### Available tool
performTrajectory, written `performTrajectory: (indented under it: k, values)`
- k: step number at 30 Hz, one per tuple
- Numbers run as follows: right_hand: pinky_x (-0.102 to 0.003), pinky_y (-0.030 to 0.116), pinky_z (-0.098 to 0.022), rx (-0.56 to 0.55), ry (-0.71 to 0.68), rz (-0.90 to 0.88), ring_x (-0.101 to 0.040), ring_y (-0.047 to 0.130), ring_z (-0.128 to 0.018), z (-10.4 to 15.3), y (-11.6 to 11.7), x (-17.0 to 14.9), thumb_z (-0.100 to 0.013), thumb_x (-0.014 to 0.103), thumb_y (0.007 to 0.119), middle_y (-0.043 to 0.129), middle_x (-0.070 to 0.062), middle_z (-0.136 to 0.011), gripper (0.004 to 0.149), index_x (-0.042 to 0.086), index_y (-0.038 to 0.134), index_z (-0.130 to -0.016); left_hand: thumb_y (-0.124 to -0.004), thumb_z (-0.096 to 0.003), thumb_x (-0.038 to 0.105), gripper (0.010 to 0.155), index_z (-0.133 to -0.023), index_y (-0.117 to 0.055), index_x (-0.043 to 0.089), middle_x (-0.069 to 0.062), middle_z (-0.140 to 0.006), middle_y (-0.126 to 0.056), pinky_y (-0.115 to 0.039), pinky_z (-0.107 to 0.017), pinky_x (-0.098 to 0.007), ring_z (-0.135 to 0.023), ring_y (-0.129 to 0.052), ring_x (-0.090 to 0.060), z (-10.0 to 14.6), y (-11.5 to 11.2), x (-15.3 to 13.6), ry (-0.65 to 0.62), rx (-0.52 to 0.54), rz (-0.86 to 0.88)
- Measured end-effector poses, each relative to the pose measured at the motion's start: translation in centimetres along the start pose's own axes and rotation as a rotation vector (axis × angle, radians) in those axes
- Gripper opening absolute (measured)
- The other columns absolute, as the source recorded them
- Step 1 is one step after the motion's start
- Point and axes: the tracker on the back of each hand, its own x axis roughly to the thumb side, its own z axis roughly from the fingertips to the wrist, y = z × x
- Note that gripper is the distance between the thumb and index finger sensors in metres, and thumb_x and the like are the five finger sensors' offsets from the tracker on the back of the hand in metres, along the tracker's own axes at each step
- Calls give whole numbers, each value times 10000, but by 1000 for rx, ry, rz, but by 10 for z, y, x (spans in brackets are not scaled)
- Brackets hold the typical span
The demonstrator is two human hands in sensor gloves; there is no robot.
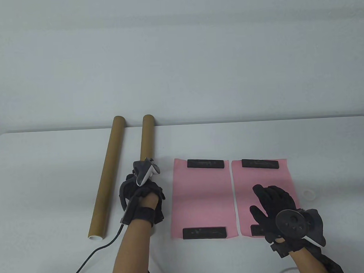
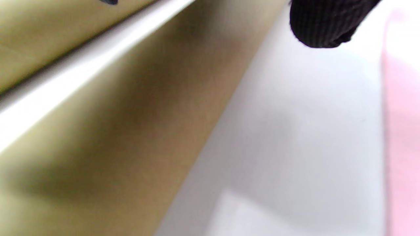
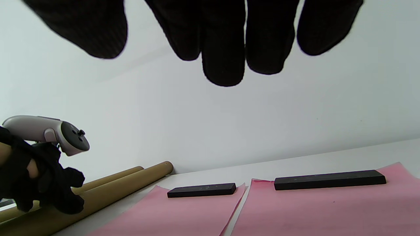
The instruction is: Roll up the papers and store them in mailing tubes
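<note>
Two brown mailing tubes lie side by side at the left. My left hand [image 1: 142, 195] grips the near end of the right tube [image 1: 147, 138]; the left tube [image 1: 107, 179] lies free beside it. Two pink papers lie flat, the left paper [image 1: 201, 196] and the right paper [image 1: 262, 176], each held by black bar weights at its far end [image 1: 205, 163] and near end [image 1: 205, 233]. My right hand [image 1: 269, 205] is open, fingers spread, over the near part of the right paper, covering most of its near weight [image 1: 256, 229]. The right wrist view shows its fingers [image 3: 223, 49] hanging free.
A small white cap [image 1: 308, 194] lies on the table to the right of the right paper. A black cable [image 1: 93, 252] runs from my left wrist to the front edge. The table's far edge meets a plain wall [image 1: 178, 52].
</note>
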Motion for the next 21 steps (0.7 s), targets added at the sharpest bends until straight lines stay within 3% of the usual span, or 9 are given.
performTrajectory:
  k: [8,15,17,19,21]
  values:
    - [-732,591,-647,20,-10,4,-558,739,-960,0,2,1,-520,535,739,795,-208,-1006,714,100,664,-1081,-717,-382,676,1094,-1006,47,202,-141,-1117,-57,-395,-788,-653,-1118,-255,-469,67,23,-18,-205,244,-11]
    - [-732,546,-665,44,-33,3,-563,696,-996,0,5,5,-521,539,738,751,-211,-1050,717,111,649,-1090,-735,-374,664,1016,-1068,-133,231,-102,-1160,-247,-355,-798,-613,-1141,-350,-430,123,9,-54,-426,461,9]
    - [-731,529,-670,50,-41,5,-561,685,-1007,0,6,6,-521,541,738,740,-206,-1060,720,114,644,-1093,-739,-365,671,991,-1080,-204,241,-83,-1160,-370,-359,-802,-592,-1137,-521,-364,135,-1,-69,-473,556,19]
    - [-728,521,-675,53,-48,6,-558,679,-1012,0,7,7,-521,542,737,734,-206,-1065,721,118,639,-1096,-753,-350,665,940,-1080,-373,212,-107,-1090,-624,-443,-800,-584,-973,-915,-320,140,-8,-79,-530,635,46]
    - [-728,512,-679,57,-56,6,-559,668,-1019,0,8,8,-520,544,736,725,-204,-1075,722,123,636,-1098,-765,-334,664,893,-1050,-490,208,-96,-1022,-743,-497,-800,-548,-874,-1024,-254,141,-17,-89,-575,682,84]
